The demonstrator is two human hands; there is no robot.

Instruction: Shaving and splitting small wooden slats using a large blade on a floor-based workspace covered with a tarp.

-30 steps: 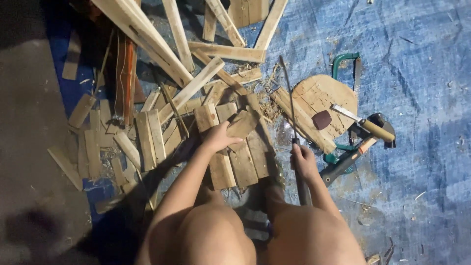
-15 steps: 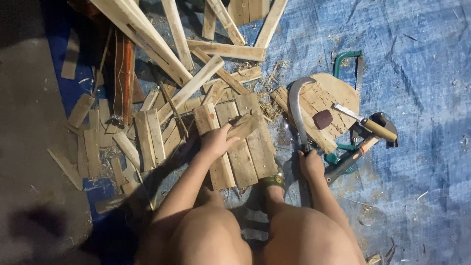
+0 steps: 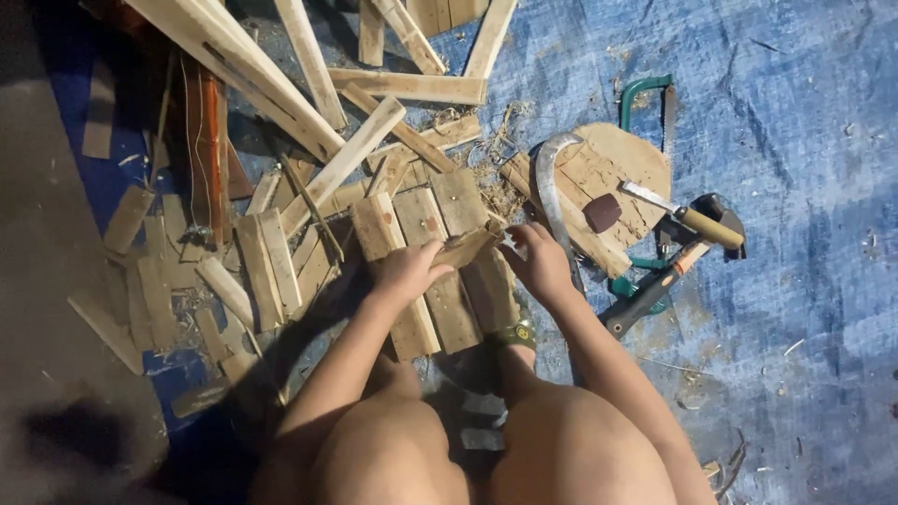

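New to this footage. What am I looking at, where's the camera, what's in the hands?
There is no machine here: a person works with two bare hands, and the one camera sits on their head, looking down past their knees. The left hand and the right hand together hold a small wooden piece, one at each end. Under it, flat planks lie side by side on a blue tarp, with loose slats and shavings scattered to the left and above. Beside the right hand lies a curved metal blade. Further right are a rounded wooden board, a green-framed saw and a wooden-handled tool.
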